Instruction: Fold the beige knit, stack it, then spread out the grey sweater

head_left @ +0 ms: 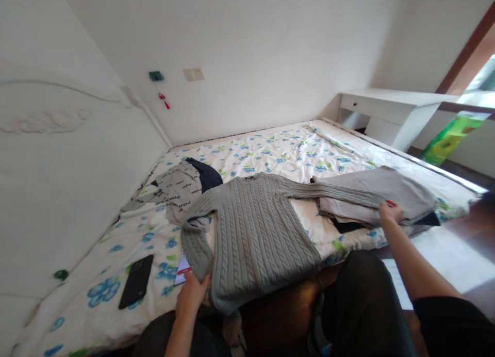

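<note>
The grey-green cable-knit sweater [251,238] lies flat on the floral quilt [270,150], front-up or back-up cannot be confirmed, at the near edge of the bed. Its body axis runs from the collar, on the far side, to the hem, which reaches the near edge in front of you.

Your left hand [192,297] is at the near edge, closed on the end of the sleeve that folds down the sweater's left side in the view. Your right hand [391,213] is closed on the cuff of the other sleeve. That sleeve extends straight toward the right end of the bed, roughly square to the body axis, and lies over a folded grey garment stack [375,192].

Check these surrounding items. A black phone [136,281] lies face-down near the near corner by the headboard [50,166], just left of a small printed card [181,271], which is partly under the sweater's sleeve. A grey lettered garment [174,189] and a navy garment [204,174] touch the sweater's upper-left shoulder. Dark fabric [348,226] lies beneath the stack. A white desk [390,112] stands beyond the far right corner of the bed.
</note>
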The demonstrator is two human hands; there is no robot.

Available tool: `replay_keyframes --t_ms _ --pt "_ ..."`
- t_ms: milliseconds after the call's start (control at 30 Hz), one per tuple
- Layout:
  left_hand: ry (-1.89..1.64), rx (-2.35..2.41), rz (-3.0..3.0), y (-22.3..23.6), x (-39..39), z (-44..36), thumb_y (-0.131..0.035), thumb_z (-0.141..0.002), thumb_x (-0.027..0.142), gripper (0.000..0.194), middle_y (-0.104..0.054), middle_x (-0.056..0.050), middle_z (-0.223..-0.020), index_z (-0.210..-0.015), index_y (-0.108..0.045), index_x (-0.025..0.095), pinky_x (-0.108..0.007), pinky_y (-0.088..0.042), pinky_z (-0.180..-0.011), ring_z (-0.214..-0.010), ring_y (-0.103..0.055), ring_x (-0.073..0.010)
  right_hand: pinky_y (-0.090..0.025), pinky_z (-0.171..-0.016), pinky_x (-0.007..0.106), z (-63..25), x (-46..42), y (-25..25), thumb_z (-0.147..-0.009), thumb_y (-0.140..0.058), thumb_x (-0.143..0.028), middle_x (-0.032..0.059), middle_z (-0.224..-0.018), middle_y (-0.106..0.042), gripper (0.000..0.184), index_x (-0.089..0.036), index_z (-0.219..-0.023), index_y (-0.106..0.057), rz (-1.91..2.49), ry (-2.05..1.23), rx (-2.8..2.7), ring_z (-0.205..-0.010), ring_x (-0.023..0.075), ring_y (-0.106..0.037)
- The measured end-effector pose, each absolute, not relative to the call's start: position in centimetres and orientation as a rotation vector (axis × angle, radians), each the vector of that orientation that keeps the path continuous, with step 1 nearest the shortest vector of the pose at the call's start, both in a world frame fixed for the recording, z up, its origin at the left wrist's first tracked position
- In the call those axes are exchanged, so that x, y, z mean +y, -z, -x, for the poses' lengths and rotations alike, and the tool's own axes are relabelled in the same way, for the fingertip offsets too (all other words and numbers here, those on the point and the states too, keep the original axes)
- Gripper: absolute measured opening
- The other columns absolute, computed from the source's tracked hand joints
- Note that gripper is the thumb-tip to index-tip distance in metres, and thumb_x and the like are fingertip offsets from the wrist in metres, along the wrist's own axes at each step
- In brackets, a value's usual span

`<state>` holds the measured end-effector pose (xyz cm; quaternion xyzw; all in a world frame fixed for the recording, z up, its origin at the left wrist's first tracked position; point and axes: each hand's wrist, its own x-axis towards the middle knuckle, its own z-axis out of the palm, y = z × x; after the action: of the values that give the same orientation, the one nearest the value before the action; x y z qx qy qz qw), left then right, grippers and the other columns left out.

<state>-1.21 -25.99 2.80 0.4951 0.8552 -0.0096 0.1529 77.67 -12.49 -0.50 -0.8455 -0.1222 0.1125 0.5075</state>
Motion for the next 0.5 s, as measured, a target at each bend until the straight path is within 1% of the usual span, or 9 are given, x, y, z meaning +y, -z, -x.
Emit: replay_keyframes --t_ms 33,100,167,267,333,400,433,500 --pt "0.049 2.447 -1.442 -2.7 -26.1 1.2 -0.050 -0.112 0.055 0.063 -0.085 -0.033 -0.111 -0.147 -0.059 0.003 -0.058 -0.066 -0.103 -0.120 -0.085 -0.0523 -0.058 -0.112 0.054 -75.4 -12.7 1.6 -0.083 -0.066 -0.019 0.0209 -0.118 -0.082 0.043 -0.013 -0.123 -0.081 2.017 -0.310 -0.310 -0.109 0.0342 -0.078" --pt "0.077 2.431 -1.498 -2.6 -26.2 1.3 -0.052 -0.112 0.050 0.058 -0.084 -0.035 -0.120 -0.148 -0.060 0.005 -0.061 -0.065 -0.102 -0.121 -0.084 -0.0538 -0.060 -0.106 0.048 -70.9 -12.8 2.7 -0.081 -0.067 -0.027 0.0160 -0.107 -0.084 0.040 -0.013 -0.115 -0.084 1.923 -0.384 -0.487 -0.100 0.0318 -0.078" --pt "0.097 2.419 -1.553 -2.8 -26.2 1.4 -0.053 -0.112 0.042 0.050 -0.084 -0.033 -0.123 -0.148 -0.064 0.010 -0.062 -0.066 -0.099 -0.119 -0.085 -0.0531 -0.060 -0.097 0.046 -67.2 -13.0 2.8 -0.080 -0.066 -0.037 0.0133 -0.095 -0.084 0.041 -0.014 -0.107 -0.087 1.816 -0.417 -0.701 -0.090 0.0312 -0.076" --pt "0.101 2.440 -1.617 -3.1 -26.2 1.8 -0.053 -0.110 0.034 0.045 -0.086 -0.028 -0.122 -0.148 -0.069 0.016 -0.063 -0.066 -0.098 -0.116 -0.086 -0.0511 -0.058 -0.087 0.043 -63.6 -13.9 1.9 -0.080 -0.064 -0.046 0.0125 -0.086 -0.084 0.040 -0.018 -0.096 -0.088 1.746 -0.414 -0.934 -0.081 0.0308 -0.074" --pt "0.135 2.439 -1.637 -3.3 -26.3 2.0 -0.057 -0.108 0.034 0.047 -0.086 -0.027 -0.126 -0.151 -0.070 0.019 -0.062 -0.066 -0.099 -0.117 -0.086 -0.0505 -0.057 -0.083 0.041 -61.9 -14.7 1.4 -0.080 -0.066 -0.049 0.0116 -0.084 -0.085 0.037 -0.021 -0.091 -0.086 1.710 -0.483 -1.078 -0.078 0.0300 -0.075" --pt "0.204 2.406 -1.653 -3.5 -26.4 1.8 -0.061 -0.107 0.036 0.051 -0.086 -0.026 -0.131 -0.155 -0.070 0.021 -0.058 -0.066 -0.100 -0.122 -0.085 -0.0488 -0.058 -0.081 0.039 -60.5 -15.5 1.3 -0.082 -0.067 -0.049 0.0104 -0.084 -0.085 0.034 -0.023 -0.089 -0.086 1.662 -0.571 -1.204 -0.077 0.0291 -0.076" --pt "0.240 2.383 -1.667 -3.6 -26.5 1.6 -0.061 -0.108 0.035 0.052 -0.086 -0.025 -0.133 -0.157 -0.070 0.022 -0.056 -0.066 -0.100 -0.124 -0.085 -0.0475 -0.059 -0.081 0.039 -59.9 -15.8 1.4 -0.082 -0.067 -0.049 0.0101 -0.086 -0.086 0.032 -0.023 -0.089 -0.086 1.641 -0.607 -1.253 -0.077 0.0285 -0.077" --pt "0.284 2.354 -1.714 -4.1 -26.6 0.8 -0.055 -0.110 0.031 0.050 -0.086 -0.025 -0.136 -0.156 -0.073 0.022 -0.052 -0.065 -0.101 -0.127 -0.084 -0.0447 -0.060 -0.081 0.038 -58.9 -16.1 1.7 -0.082 -0.066 -0.046 0.0093 -0.092 -0.088 0.029 -0.024 -0.088 -0.085 1.612 -0.671 -1.331 -0.079 0.0274 -0.079"
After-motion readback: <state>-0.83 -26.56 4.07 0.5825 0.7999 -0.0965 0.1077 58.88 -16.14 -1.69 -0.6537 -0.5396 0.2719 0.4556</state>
